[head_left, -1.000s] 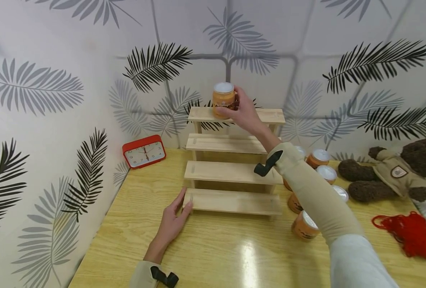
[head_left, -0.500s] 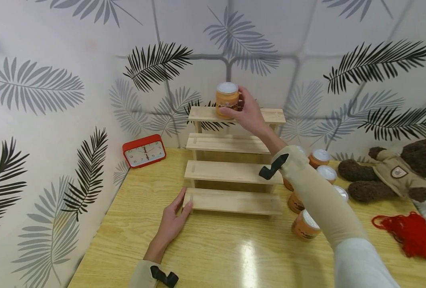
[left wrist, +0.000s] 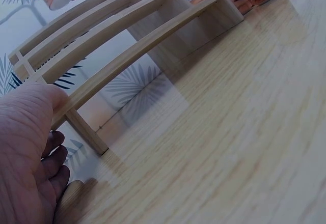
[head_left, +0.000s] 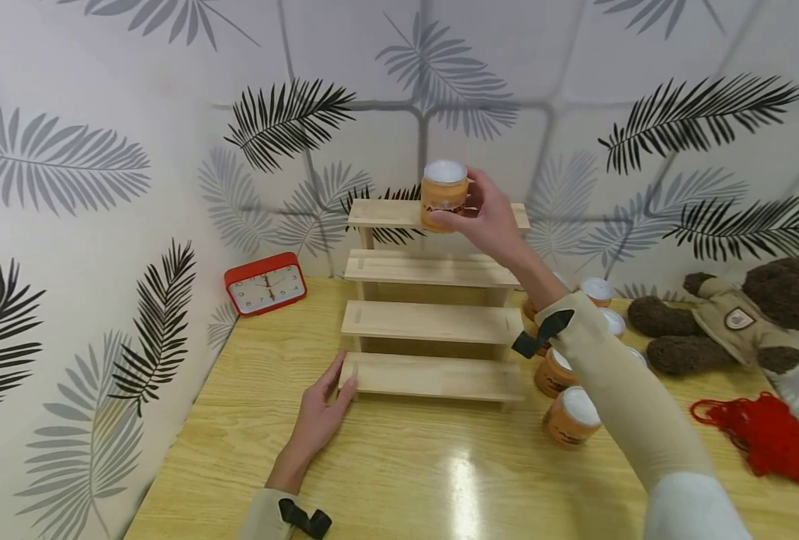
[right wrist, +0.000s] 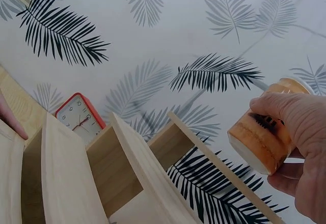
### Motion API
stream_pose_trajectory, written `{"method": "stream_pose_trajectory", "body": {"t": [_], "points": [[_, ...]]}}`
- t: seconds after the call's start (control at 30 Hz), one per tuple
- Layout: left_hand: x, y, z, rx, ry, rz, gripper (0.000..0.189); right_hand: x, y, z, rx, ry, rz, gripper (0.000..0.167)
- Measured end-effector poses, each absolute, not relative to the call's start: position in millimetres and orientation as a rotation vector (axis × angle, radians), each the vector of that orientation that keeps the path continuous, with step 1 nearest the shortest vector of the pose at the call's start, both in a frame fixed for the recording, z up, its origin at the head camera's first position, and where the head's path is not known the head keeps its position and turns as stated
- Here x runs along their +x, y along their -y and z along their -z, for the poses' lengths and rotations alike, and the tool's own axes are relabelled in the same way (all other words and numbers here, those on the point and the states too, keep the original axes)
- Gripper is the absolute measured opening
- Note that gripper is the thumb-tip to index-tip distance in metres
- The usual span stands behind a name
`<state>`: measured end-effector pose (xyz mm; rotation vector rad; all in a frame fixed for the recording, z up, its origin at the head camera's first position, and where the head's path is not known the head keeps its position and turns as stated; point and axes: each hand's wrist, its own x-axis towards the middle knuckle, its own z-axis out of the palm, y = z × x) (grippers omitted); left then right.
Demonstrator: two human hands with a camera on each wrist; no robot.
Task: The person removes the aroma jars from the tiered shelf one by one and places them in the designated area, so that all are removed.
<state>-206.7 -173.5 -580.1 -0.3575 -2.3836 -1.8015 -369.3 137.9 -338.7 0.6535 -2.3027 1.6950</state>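
My right hand (head_left: 494,217) holds an orange jar (head_left: 443,196) with a pale lid at the top tier of a wooden stepped display rack (head_left: 433,324). Thumb and fingers wrap the jar's sides. In the right wrist view the jar (right wrist: 260,138) hangs apart from the top board (right wrist: 219,168). My left hand (head_left: 319,409) grips the left end of the rack's lowest board (head_left: 433,376). In the left wrist view the thumb lies on that board's corner, with the other fingers (left wrist: 53,165) curled below it.
Several more orange jars (head_left: 571,418) stand on the table (head_left: 399,465) right of the rack, some hidden behind my right sleeve. A red clock (head_left: 265,283) stands at the left. A brown teddy bear (head_left: 730,319) and red yarn (head_left: 767,435) lie at the right. A patterned wall (head_left: 169,127) rises behind.
The jar in my right hand has moved right along the top tier and slightly towards me. My left hand stays on the lowest board. The head view has shifted a little.
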Motion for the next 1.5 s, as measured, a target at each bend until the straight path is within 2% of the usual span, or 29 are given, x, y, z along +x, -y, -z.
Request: {"method": "stream_pose_trajectory", "body": {"t": [0.87,1.5], "points": [[-204,174,582,-0.356,2.383,1.802,0.063,-297,-183,360,0.636,2.219,-1.635,0.070],[-203,173,579,-0.338,2.401,1.804,0.061,-220,-228,393,0.518,2.198,-1.600,0.077]]}}
